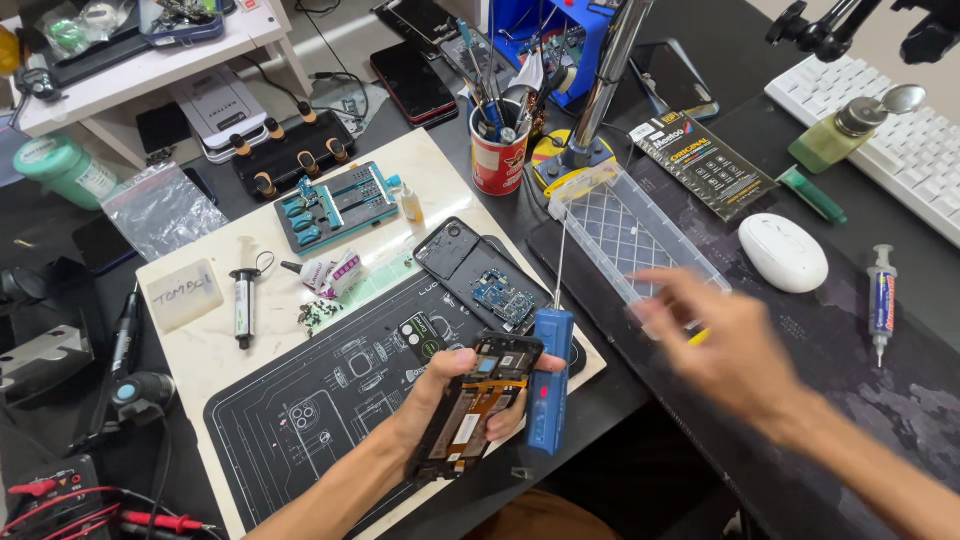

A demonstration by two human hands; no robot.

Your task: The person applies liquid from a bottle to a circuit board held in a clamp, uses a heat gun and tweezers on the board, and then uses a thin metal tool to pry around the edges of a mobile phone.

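Note:
My left hand (440, 395) grips an opened phone body (478, 400) with bare circuit parts and an orange flex strip, held above the black work mat (320, 400). A blue-handled screwdriver (550, 375) stands beside it, touching the fingertips of that hand, its thin shaft pointing up. My right hand (725, 345) is blurred, fingers spread, hovering over the near end of a clear plastic tray (630, 235). It holds nothing that I can make out. A second dismantled phone shell (480, 275) with a blue board lies on the mat behind.
A red cup of tools (498, 150), a white mouse (783, 252), a keyboard (900, 140), a small glue tube (881, 300), a syringe (243, 305), a blue screw holder (335, 205) and a black probe stand (290, 155) crowd the desk. Red test leads (100, 505) lie at lower left.

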